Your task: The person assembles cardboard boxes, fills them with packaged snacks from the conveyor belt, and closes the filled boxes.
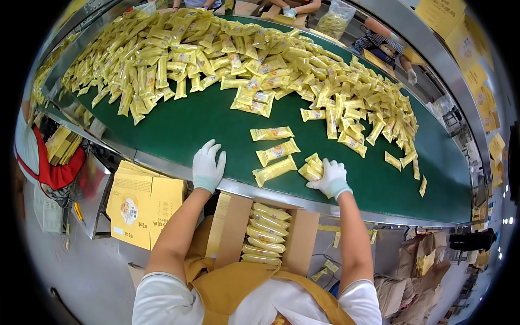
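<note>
My left hand (208, 166), in a white glove, rests at the near edge of the green belt (179, 130) with its fingers apart and nothing in it. My right hand (331, 179), gloved too, closes around a small bunch of yellow wrapped snack bars (311, 168) on the belt; its palm hides part of them. Between the hands lie three loose snack bars (276, 152), roughly side by side. Below the belt edge, against my body, stands an open cardboard box (300, 241) with a row of snack bars (266, 233) inside.
A large heap of snack bars (179, 49) covers the belt's far side. Flattened yellow cartons (138, 203) lie at left below the belt. A metal rail (390, 218) runs along the near edge. Other people's gloved hands (290, 12) work across the belt.
</note>
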`<control>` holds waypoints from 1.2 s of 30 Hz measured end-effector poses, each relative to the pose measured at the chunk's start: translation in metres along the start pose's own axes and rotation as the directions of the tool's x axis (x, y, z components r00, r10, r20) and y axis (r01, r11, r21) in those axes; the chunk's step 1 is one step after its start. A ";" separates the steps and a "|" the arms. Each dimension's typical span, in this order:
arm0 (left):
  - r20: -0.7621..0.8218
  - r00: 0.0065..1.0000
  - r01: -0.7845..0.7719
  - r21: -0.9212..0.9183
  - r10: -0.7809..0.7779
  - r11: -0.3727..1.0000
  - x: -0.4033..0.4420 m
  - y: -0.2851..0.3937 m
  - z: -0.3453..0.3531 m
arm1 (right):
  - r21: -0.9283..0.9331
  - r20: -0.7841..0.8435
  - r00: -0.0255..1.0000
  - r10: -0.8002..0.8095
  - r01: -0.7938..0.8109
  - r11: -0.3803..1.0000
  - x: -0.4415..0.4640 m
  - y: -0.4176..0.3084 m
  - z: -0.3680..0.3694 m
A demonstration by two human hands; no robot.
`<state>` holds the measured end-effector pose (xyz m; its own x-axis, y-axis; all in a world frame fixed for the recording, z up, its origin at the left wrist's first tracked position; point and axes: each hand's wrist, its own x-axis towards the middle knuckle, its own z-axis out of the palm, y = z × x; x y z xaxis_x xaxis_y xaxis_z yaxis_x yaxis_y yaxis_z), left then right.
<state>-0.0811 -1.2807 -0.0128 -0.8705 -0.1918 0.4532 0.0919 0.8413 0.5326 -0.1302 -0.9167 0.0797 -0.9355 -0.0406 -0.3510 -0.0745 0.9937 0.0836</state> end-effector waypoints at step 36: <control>0.002 1.000 -0.006 -0.045 0.006 0.999 0.004 -0.019 -0.005 | 0.199 -0.418 0.877 -0.235 0.341 0.919 -0.083 -0.014 -0.030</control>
<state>-0.0838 -1.2999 -0.0177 -0.8710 -0.1855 0.4549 0.1190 0.8187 0.5618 -0.0619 -0.9300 0.1360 -0.9476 -0.3133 0.0626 -0.3191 0.9197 -0.2286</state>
